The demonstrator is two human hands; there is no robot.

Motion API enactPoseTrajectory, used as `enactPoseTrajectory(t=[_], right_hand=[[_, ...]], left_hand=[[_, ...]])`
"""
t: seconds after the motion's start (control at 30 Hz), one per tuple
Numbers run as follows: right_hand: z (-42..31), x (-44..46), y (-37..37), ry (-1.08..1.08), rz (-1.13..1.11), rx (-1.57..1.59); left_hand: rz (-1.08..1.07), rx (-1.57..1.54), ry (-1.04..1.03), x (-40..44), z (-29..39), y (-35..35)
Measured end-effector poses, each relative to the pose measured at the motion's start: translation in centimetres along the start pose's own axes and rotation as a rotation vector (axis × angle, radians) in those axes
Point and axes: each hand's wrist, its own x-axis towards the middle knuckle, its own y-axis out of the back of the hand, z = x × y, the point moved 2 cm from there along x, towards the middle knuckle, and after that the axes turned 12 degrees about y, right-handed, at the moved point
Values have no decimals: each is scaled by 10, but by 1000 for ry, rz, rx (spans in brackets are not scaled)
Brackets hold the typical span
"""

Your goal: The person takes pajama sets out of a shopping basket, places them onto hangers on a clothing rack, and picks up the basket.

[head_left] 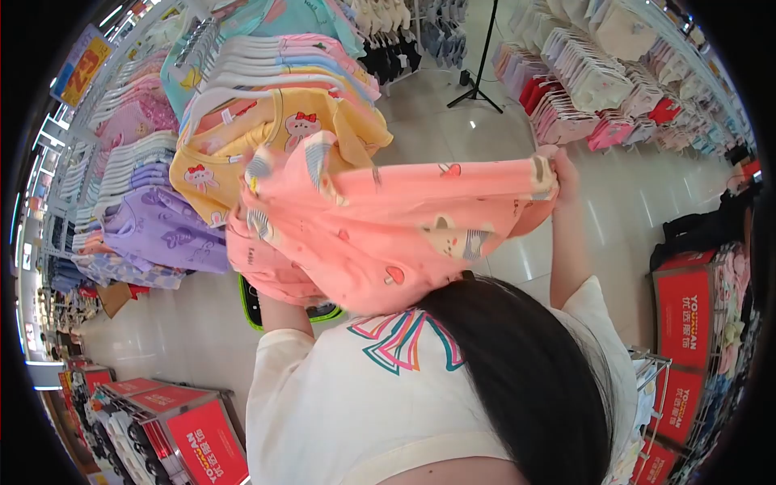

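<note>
A pink child's top (364, 234) printed with cats and mushrooms is stretched out in front of me at chest height. My right hand (562, 174) is closed on its right end, by the cream and striped cuff. My left forearm goes up under the left side of the top, and the cloth hides that hand, so its fingers do not show. Just behind the left part of the top hangs a yellow top (283, 121) with rabbit prints, on a white hanger (218, 101) at the front of a row of children's clothes.
Purple tops (162, 226) hang on the left rack. Racks of small hanging garments (590, 73) line the right back. A black stand (478, 89) is on the tiled floor (436, 121). Red display bins (683, 315) stand at right and lower left (202, 444). A green-rimmed object (249, 303) is partly covered.
</note>
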Motion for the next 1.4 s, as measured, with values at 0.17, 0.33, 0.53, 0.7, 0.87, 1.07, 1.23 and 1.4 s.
enactPoseTrajectory(t=[0.17,0.33,0.53,0.7,0.87,1.07,1.23,1.4], right_hand=[[-14,14,-21,-401,-374,-1178],[1,17,-29,-125,-519,-1647],[10,15,-34,223,-517,-1843],[0,30,-26,504,-163,-1674],[13,53,-33,302,-16,-649],[45,81,-92,25,-389,-252],[75,102,-126,-49,-488,-181],[68,118,-149,-42,-541,-263]], left_hand=[[72,3,-102,9,27,30],[107,39,-144,6,45,47],[126,129,-116,-12,54,70],[86,250,-63,-41,56,77],[25,389,-15,-42,75,88],[116,540,-351,-43,64,41],[-137,518,-62,-45,18,-33],[-453,246,295,-60,-39,-82]])
